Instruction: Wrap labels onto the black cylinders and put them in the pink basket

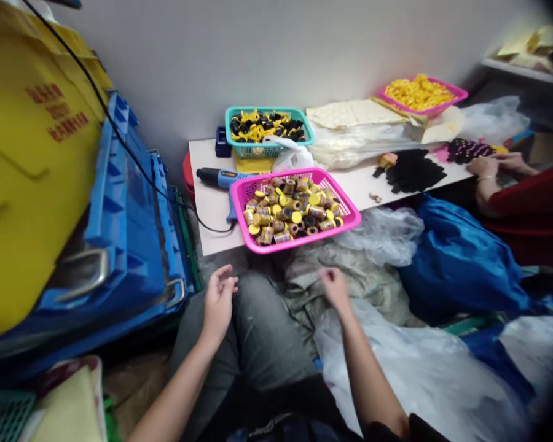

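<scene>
My left hand [220,299] is above my left knee, its fingers loosely bent and apart, with nothing visible in it. Further right, my right hand [334,286] hangs over crumpled greyish cloth [304,270]. It is blurred, and its fingers look curled closed; what they hold, if anything, is hidden. In front of both hands, a pink basket [301,244] stands at the table's front edge, heaped with small brown cylinders with yellow or black ends [296,217]. Neither hand touches the basket.
A blue heat gun [225,178] lies left of the basket, its cord hanging leftward. Behind stands a teal basket [271,149] of black and yellow parts. Blue crates [124,245] flank the left. Plastic bags [396,362] lie right. A co-worker's hands [486,166] handle small pieces at far right.
</scene>
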{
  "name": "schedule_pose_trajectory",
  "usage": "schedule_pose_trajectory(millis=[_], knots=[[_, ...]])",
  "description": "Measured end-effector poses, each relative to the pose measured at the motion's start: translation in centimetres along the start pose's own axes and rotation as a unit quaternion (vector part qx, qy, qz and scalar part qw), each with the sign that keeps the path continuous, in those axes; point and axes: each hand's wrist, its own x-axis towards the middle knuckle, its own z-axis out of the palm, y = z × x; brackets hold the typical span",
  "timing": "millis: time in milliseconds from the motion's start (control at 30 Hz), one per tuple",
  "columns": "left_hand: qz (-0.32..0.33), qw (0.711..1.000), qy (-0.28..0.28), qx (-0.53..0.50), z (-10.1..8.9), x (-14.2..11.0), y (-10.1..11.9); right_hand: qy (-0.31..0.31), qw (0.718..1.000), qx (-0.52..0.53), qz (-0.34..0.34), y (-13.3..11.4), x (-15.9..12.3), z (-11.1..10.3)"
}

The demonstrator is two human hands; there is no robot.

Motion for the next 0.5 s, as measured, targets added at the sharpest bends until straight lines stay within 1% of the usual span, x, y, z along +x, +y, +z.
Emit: schedule_pose_trajectory(millis=[33,67,100,133,167,233,300,367,433,500], knots=[[-0.001,1.0,-0.013,0.012,-0.7,-1.4,-0.1,-0.028,0.999,-0.017,0.001,1.6,-2.5,1.0],[-0.002,0.999,-0.025,0.02,-1.2,-2.6,-0.2,-0.051,0.998,-0.033,0.002,2.7,-4.4,1.8],[-0.005,0.999,-0.039,0.026,-1.6,-3.4,-0.3,-0.075,0.996,-0.046,-0.001,3.4,-5.5,2.1],[-0.009,0.998,-0.057,0.031,-1.7,-4.1,-0.3,-0.096,0.994,-0.055,-0.007,3.6,-5.9,1.9],[-0.012,0.996,-0.081,0.035,-1.6,-4.5,-0.4,-0.115,0.991,-0.058,-0.021,3.3,-5.8,1.3],[-0.025,0.988,-0.144,0.046,-0.4,-4.7,-0.6,-0.144,0.986,-0.051,-0.065,1.5,-4.5,-0.9],[-0.047,0.973,-0.218,0.056,1.9,-4.1,-0.9,-0.146,0.981,-0.028,-0.121,-1.1,-3.3,-3.5],[-0.073,0.956,-0.279,0.059,5.0,-2.9,-1.4,-0.129,0.978,0.0,-0.163,-3.4,-2.9,-5.5],[-0.092,0.943,-0.315,0.058,8.3,-1.6,-1.9,-0.103,0.979,0.032,-0.174,-4.6,-2.8,-6.7],[-0.099,0.934,-0.337,0.07,11.0,-0.7,-2.7,-0.059,0.984,0.068,-0.152,-4.7,-2.3,-7.8]])
